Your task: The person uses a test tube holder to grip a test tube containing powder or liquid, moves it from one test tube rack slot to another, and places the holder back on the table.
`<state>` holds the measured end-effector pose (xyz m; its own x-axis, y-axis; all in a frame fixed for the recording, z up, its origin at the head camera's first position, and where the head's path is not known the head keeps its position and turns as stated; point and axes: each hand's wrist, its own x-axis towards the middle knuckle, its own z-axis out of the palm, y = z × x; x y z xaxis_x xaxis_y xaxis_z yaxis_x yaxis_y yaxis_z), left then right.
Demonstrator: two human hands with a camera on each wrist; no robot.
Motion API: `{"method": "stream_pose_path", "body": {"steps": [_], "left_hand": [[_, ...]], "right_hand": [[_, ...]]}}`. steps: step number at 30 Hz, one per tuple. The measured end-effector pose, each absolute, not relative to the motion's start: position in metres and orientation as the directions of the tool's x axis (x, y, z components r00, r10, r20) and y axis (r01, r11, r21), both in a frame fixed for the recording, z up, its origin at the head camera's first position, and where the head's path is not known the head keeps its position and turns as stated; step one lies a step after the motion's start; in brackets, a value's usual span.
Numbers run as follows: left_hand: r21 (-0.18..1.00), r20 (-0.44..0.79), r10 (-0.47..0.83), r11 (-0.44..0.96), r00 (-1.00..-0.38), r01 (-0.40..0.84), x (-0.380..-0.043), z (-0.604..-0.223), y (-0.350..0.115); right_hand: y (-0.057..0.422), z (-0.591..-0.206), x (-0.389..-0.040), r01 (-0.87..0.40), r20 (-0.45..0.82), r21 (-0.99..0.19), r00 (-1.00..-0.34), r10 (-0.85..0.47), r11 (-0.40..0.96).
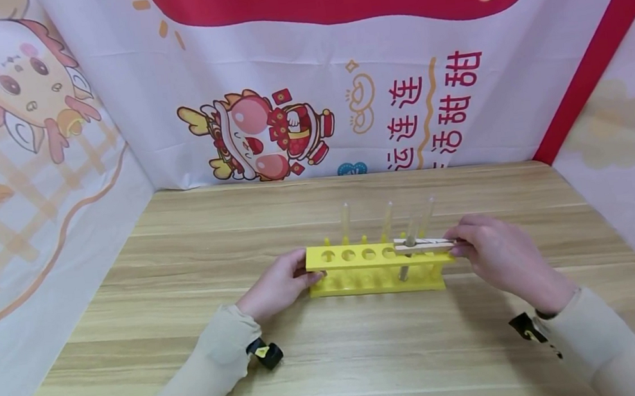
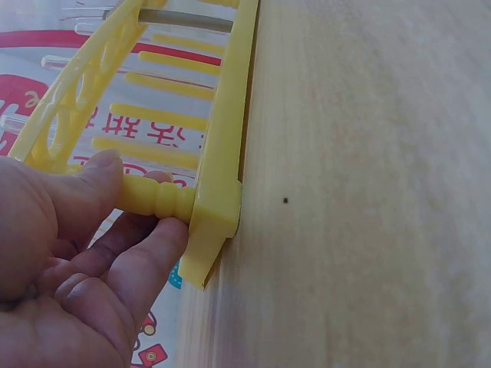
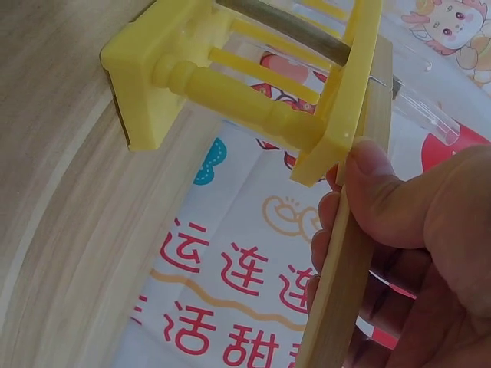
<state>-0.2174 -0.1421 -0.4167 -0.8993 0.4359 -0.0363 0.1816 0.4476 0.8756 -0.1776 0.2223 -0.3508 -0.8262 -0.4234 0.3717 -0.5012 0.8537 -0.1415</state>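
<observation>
A yellow test tube rack [image 1: 373, 289] stands on the wooden table. My left hand [image 1: 280, 286] grips its left end; in the left wrist view, thumb and fingers are around the yellow end post [image 2: 153, 195]. My right hand [image 1: 498, 256] holds a wooden test tube holder [image 1: 433, 245] lying along the rack's top near the right end. Within the holder's jaws is a glass test tube [image 3: 431, 111], passing down through the rack, with grey-brown contents [image 3: 291, 29] in its lower part. Three clear test tubes [image 1: 346, 221] rise at the back of the rack, apparently over yellow pegs [image 1: 364, 239].
Wood-grain table [image 1: 335, 364] extends around the rack on all sides. A printed cloth [image 1: 279, 53] with cartoon figures and red lettering hangs behind the table's far edge, and pale cloth [image 1: 34, 208] stands at the left. Black straps [image 1: 267, 353] are on both wrists.
</observation>
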Motion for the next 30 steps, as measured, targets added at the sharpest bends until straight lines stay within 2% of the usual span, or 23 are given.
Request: {"method": "stream_pose_path", "body": {"steps": [6, 17, 24, 30], "left_hand": [[0.876, -0.039, 0.442, 0.446, -0.896, 0.182, -0.2173, -0.4163, -0.1424], [0.877, -0.04, 0.445, 0.445, -0.895, 0.182, -0.216, -0.4142, -0.1422], [0.875, -0.029, 0.443, 0.445, -0.896, 0.192, -0.2162, -0.4156, -0.1426], [0.871, -0.02, 0.442, 0.448, -0.897, 0.202, -0.2165, -0.4164, -0.143]], "right_hand": [[0.2217, -0.3512, -0.1775, -0.487, 0.368, -0.145, -0.834, -0.41, 0.861], [0.2219, -0.3557, -0.1767, -0.514, 0.445, -0.112, -0.791, -0.42, 0.85], [0.2209, -0.355, -0.1759, -0.491, 0.432, -0.111, -0.807, -0.404, 0.864], [0.2213, -0.3565, -0.1754, -0.509, 0.484, -0.097, -0.775, -0.406, 0.855]]}}
